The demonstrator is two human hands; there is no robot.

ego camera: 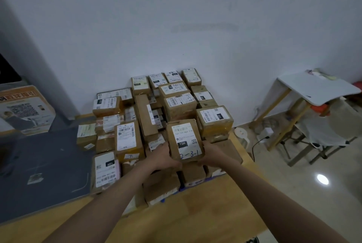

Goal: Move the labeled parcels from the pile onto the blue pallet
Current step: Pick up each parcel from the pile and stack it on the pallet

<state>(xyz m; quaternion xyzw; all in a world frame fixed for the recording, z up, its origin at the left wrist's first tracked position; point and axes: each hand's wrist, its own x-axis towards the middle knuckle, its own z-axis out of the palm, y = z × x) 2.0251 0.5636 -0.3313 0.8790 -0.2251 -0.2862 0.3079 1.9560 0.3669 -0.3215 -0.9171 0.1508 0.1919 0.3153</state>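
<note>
A brown cardboard parcel (pixel 185 140) with a white label marked "15H" and "2-3-1" is held between both hands above the stack. My left hand (pixel 163 157) grips its lower left side and my right hand (pixel 212 154) grips its lower right side. Below and behind it lie several labeled parcels (pixel 125 138) packed closely against the white wall. A thin strip of the blue pallet (pixel 210 179) shows under the front parcels, resting on a wooden surface (pixel 195 213). Most of the pallet is hidden by the boxes.
A grey mat (pixel 45 164) lies to the left, with a printed cardboard box (pixel 25 109) behind it. On the right stand a white folding table (pixel 317 88) with wooden legs, bags and cables on the tiled floor (pixel 313 193).
</note>
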